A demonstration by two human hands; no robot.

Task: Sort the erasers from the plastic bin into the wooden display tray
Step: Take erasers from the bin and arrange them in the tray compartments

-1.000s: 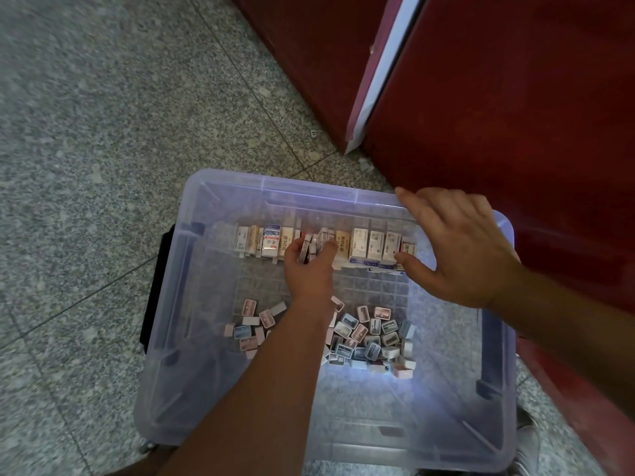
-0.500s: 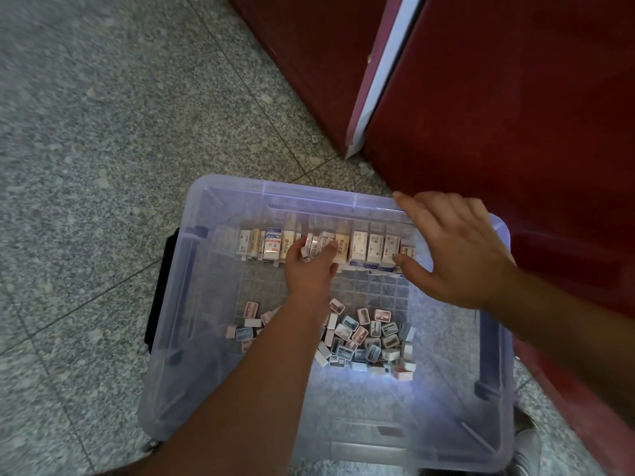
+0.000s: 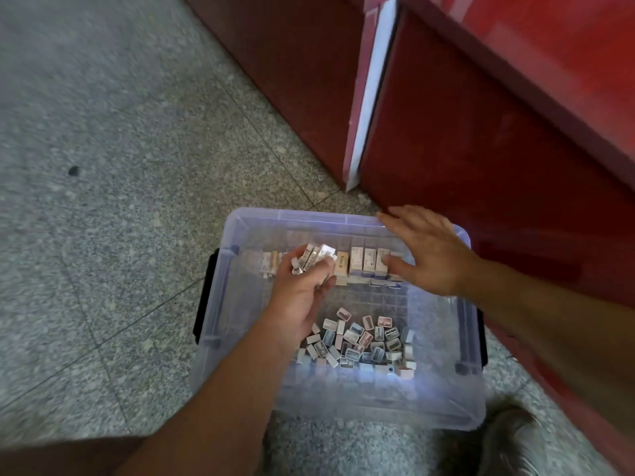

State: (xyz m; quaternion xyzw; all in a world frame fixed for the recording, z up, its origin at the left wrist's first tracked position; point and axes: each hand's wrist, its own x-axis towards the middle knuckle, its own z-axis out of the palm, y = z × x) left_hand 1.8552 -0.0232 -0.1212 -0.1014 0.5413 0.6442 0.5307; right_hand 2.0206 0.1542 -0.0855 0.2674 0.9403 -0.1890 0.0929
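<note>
Since a second ago the left hand point(image 3: 302, 293) has come up off the row, gripping a handful of small white paper-sleeved erasers point(image 3: 314, 257) in curled fingers, and the view now takes in more floor. The right hand point(image 3: 429, 255) is spread flat, fingers straight, thumb touching the row of upright boxed erasers point(image 3: 366, 266) along the far wall of the clear rectangular plastic bin point(image 3: 343, 403). Nearer in the bin sits a loose pile of little picture-wrapped erasers point(image 3: 360, 340), partly hidden by the left wrist. The bin has black side handles point(image 3: 205, 297) and sits on a grey speckled stone floor point(image 3: 120, 166), just beside a dark red cabinet point(image 3: 481, 149) with a white edge strip point(image 3: 371, 97). There's a blurry shoe point(image 3: 508, 438) bottom right. The wrapper print is too blurred to read.
</note>
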